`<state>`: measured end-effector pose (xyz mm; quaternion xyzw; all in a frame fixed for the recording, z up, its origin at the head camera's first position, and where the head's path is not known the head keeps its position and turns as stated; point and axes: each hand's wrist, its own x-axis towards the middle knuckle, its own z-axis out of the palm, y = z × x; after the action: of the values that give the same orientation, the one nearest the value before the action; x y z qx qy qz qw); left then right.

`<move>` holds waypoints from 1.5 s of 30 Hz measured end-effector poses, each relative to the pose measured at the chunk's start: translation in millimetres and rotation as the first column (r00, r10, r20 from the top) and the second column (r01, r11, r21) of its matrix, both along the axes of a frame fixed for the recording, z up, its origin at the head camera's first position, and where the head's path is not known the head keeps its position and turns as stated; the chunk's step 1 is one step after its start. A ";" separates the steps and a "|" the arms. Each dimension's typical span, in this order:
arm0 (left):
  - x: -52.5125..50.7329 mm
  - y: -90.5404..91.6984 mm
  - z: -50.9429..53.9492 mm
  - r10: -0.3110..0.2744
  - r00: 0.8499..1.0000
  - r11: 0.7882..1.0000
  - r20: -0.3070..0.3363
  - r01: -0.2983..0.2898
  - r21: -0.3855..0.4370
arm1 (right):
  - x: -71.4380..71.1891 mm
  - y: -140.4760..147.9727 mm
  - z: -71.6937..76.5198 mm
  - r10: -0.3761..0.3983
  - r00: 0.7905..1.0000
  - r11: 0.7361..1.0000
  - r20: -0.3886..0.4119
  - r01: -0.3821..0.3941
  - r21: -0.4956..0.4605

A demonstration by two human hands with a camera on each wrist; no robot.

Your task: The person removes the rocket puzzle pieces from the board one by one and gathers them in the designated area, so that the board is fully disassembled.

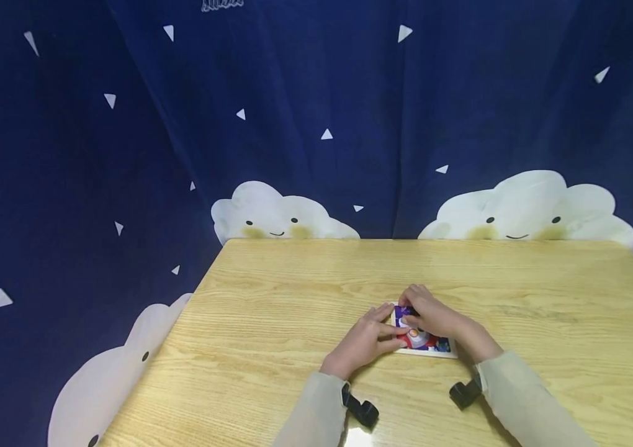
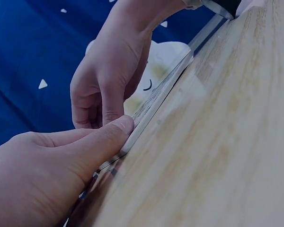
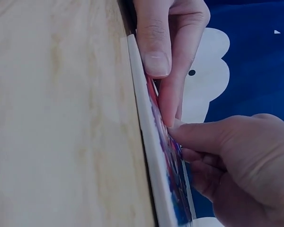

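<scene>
A small rectangular picture board (image 1: 427,354) with a white edge and a purple, red and white picture lies on the table. My left hand (image 1: 363,338) rests at its left side, fingers spread and fairly straight; the thumb presses near the front edge and a fingertip touches the picture. From the right, my right hand (image 1: 434,315) bends over the far part of the board, thumb and fingers on the picture. In the right wrist view, its thumb meets a left fingertip on the picture (image 3: 169,156) and its other fingers curl. Whether they pinch a piece is hidden.
The board lies on a light wood-grain table (image 1: 272,298). A dark blue curtain (image 1: 305,74) with white triangles and smiling clouds hangs behind and to the left. Black straps with small dark devices sit at the left wrist (image 1: 362,412) and right wrist (image 1: 464,393).
</scene>
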<state>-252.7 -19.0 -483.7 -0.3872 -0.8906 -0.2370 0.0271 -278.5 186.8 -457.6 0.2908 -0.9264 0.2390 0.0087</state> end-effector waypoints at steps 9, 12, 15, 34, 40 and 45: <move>0.2 0.0 -1.8 0.002 1.000 1.000 0.004 -0.002 0.011 | 1.8 1.1 -0.7 0.031 1.000 0.998 -0.004 -0.031 -0.052; 0.8 0.0 -3.0 0.017 0.999 1.000 0.035 -0.017 0.011 | 2.2 0.8 -1.2 0.018 1.000 0.999 0.021 -0.017 -0.049; 1.5 0.0 -4.2 0.031 0.998 0.999 0.052 -0.032 0.009 | 2.5 0.5 -2.8 0.010 1.000 0.999 0.023 -0.009 -0.049; 5.1 1.1 -1.2 0.032 0.999 0.999 0.022 -0.032 -0.007 | 1.5 7.6 -20.9 -0.025 0.996 0.982 -0.088 0.008 -0.187; 4.6 1.5 -0.5 0.030 1.000 1.000 0.000 -0.030 -0.003 | 0.5 9.0 -20.0 -0.021 1.000 0.963 0.001 0.020 -0.268; 3.6 2.0 0.1 0.019 1.000 1.000 -0.019 -0.019 0.006 | -0.1 11.0 -19.1 0.000 0.999 0.944 0.052 0.018 -0.330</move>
<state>-249.1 -17.0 -483.6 -0.3809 -0.8932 -0.2358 0.0388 -278.6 197.7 -476.7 0.2747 -0.8746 0.3980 0.0345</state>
